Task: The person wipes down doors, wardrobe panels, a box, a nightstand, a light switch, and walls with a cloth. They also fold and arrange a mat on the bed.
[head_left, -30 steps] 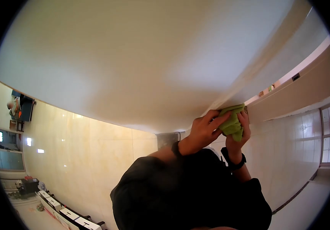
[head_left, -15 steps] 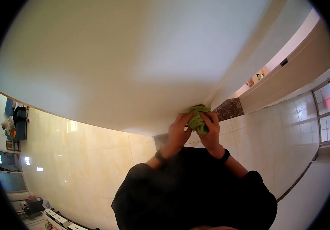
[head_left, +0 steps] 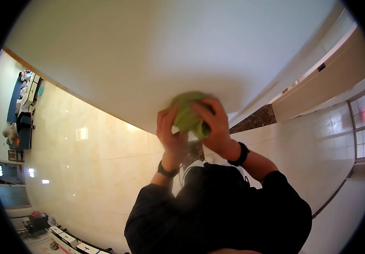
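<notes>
A green cloth (head_left: 187, 113), bunched up and slightly blurred, is between my two hands against a large pale flat panel (head_left: 148, 51). My left hand (head_left: 170, 133) grips the cloth's left side with bent fingers. On the cloth's right side, my right hand (head_left: 217, 125) has its fingers curled over it. A loose fold hangs down between the hands. Both wrists wear black bands.
A door frame (head_left: 330, 74) stands at the right, with a dark stone threshold (head_left: 254, 119) below it. Shiny tiled floor (head_left: 102, 148) spreads at the left. Farther off are a seated person (head_left: 11, 136), a blue sofa (head_left: 14, 99) and white-topped furniture (head_left: 69, 239).
Both hands and the cloth have moved left across the panel and away from the door-frame side. The view has shifted too, showing more of the sofa area at the left.
</notes>
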{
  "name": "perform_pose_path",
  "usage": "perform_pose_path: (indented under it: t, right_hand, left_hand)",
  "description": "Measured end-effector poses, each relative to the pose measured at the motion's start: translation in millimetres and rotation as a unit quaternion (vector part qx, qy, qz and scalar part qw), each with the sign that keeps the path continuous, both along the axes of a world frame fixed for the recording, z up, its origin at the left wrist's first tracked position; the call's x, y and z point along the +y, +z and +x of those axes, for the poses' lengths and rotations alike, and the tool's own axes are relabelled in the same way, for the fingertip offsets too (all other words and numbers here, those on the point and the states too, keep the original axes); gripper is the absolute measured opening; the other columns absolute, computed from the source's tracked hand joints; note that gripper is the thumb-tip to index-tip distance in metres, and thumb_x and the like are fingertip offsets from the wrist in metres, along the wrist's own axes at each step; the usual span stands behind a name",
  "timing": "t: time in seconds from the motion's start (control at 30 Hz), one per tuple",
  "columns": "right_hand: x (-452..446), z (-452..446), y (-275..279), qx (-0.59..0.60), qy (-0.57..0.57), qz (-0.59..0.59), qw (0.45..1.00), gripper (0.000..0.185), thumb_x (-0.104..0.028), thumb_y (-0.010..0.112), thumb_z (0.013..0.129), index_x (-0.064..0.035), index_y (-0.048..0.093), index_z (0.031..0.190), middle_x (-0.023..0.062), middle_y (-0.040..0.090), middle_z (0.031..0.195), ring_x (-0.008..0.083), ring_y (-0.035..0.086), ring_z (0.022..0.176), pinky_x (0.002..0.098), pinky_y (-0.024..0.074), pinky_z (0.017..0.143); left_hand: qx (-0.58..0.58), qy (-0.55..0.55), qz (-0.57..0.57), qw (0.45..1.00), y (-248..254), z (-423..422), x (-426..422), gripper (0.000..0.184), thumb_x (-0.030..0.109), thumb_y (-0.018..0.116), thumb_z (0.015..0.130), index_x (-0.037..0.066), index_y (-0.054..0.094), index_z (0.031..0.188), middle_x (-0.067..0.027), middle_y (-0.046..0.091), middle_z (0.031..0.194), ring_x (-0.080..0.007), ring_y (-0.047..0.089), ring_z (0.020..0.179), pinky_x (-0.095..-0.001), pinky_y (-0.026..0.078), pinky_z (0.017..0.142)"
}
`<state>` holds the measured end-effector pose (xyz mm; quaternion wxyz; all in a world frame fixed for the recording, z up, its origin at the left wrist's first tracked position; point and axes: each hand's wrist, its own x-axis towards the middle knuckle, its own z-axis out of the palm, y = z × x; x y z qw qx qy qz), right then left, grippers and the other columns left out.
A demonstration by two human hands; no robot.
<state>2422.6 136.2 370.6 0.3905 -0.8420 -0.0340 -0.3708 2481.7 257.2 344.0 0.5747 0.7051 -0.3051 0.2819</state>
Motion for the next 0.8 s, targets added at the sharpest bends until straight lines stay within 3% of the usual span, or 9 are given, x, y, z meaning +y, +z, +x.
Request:
perform_pose_path:
  t: [0.1, 0.2, 0.23, 0.33, 0.43, 0.5, 0.53, 0.63, 0.8]
  right_hand:
    - [-11.2, -0.4, 12.7, -0.074, -0.049, -0.024, 0.996, 0.058, -0.001, 0.075, 0.063, -0.0074, 0.064, 0.12, 0.0138, 0.058, 0.114, 0.0346, 0.056, 0.105, 0.0407, 0.0491, 0.087]
    - [-20.5, -9.2, 4.2, -0.089, -0.1, -0.051, 0.99, 0.059, 0.002, 0.076, 0.064, -0.0057, 0.062, 0.121, 0.0152, 0.055, 0.115, 0.0341, 0.056, 0.104, 0.0385, 0.0495, 0.086]
    - [-24.4, -13.1, -7.8, -0.082, -0.108, -0.058, 0.989, 0.059, 0.002, 0.077, 0.065, -0.0041, 0.061, 0.121, 0.0159, 0.054, 0.116, 0.034, 0.056, 0.104, 0.0377, 0.0492, 0.085]
    - [-29.1, -15.9, -56.4, -0.054, -0.119, -0.044, 0.99, 0.056, 0.003, 0.078, 0.066, -0.0031, 0.059, 0.118, 0.0168, 0.05, 0.117, 0.0354, 0.054, 0.105, 0.0383, 0.048, 0.086]
    - [-12.6, -18.3, -84.3, -0.009, -0.11, -0.055, 0.992, 0.053, 0.002, 0.078, 0.066, -0.0032, 0.058, 0.114, 0.0172, 0.05, 0.114, 0.0372, 0.053, 0.103, 0.0401, 0.0474, 0.086]
    - [1.8, -14.9, -82.3, 0.008, -0.092, -0.051, 0.994, 0.053, 0.001, 0.078, 0.066, -0.0031, 0.058, 0.114, 0.0167, 0.051, 0.113, 0.0374, 0.053, 0.103, 0.0404, 0.0472, 0.087]
    - [11.8, -13.3, -79.4, 0.017, -0.083, -0.047, 0.995, 0.052, 0.0, 0.078, 0.065, -0.003, 0.058, 0.114, 0.0164, 0.051, 0.112, 0.0375, 0.053, 0.103, 0.0405, 0.047, 0.087]
    - [30.9, 1.2, -55.1, -0.027, -0.076, -0.05, 0.996, 0.05, -0.003, 0.079, 0.064, -0.0051, 0.06, 0.11, 0.0147, 0.054, 0.11, 0.0366, 0.056, 0.1, 0.0407, 0.0493, 0.083]
    - [71.7, 29.6, 14.0, -0.087, -0.102, -0.032, 0.99, 0.045, -0.008, 0.077, 0.066, -0.012, 0.063, 0.109, 0.0079, 0.057, 0.106, 0.03, 0.056, 0.101, 0.0394, 0.0498, 0.078]
  left_hand:
    - [-0.038, -0.035, -0.069, 0.996, 15.2, 4.3, -26.4, 0.055, -0.01, 0.073, 0.066, 0.004, 0.066, 0.118, -0.0164, 0.063, 0.104, -0.0327, 0.064, 0.093, -0.0373, 0.054, 0.079]
    - [-0.02, -0.07, -0.068, 0.995, 7.3, -2.6, -42.6, 0.055, -0.01, 0.073, 0.066, 0.006, 0.066, 0.118, -0.0153, 0.064, 0.107, -0.0327, 0.064, 0.096, -0.0374, 0.054, 0.08]
    - [-0.013, -0.087, -0.049, 0.995, -1.3, -2.3, -43.1, 0.056, -0.01, 0.072, 0.068, 0.01, 0.066, 0.12, -0.0141, 0.065, 0.109, -0.0323, 0.065, 0.099, -0.0378, 0.054, 0.08]
    - [0.003, -0.122, 0.028, 0.992, -34.0, -2.5, -40.2, 0.043, -0.012, 0.066, 0.074, 0.002, 0.064, 0.114, -0.0136, 0.062, 0.104, -0.0277, 0.064, 0.089, -0.032, 0.054, 0.071]
    - [0.08, -0.144, 0.092, 0.982, -73.8, -3.9, -16.4, 0.042, -0.012, 0.066, 0.075, 0.003, 0.062, 0.114, -0.0119, 0.062, 0.106, -0.0246, 0.064, 0.087, -0.0296, 0.055, 0.066]
    - [0.165, -0.164, 0.108, 0.967, -74.9, -5.2, 3.5, 0.047, -0.009, 0.067, 0.074, 0.007, 0.06, 0.118, -0.0127, 0.061, 0.113, -0.0294, 0.065, 0.095, -0.034, 0.056, 0.071]
    - [0.207, -0.172, 0.119, 0.956, -72.5, -4.2, 13.9, 0.049, -0.008, 0.067, 0.074, 0.009, 0.06, 0.12, -0.0131, 0.061, 0.116, -0.0318, 0.065, 0.099, -0.0361, 0.056, 0.073]
    - [0.151, -0.146, 0.128, 0.969, -42.5, 8.9, 39.7, 0.049, -0.01, 0.066, 0.074, 0.006, 0.06, 0.12, -0.0142, 0.061, 0.112, -0.0311, 0.065, 0.095, -0.0336, 0.055, 0.069]
    - [-0.006, -0.087, 0.035, 0.996, 29.3, 29.7, 68.4, 0.048, -0.013, 0.063, 0.076, 0.003, 0.061, 0.121, -0.0144, 0.062, 0.107, -0.0275, 0.062, 0.088, -0.0314, 0.053, 0.067]
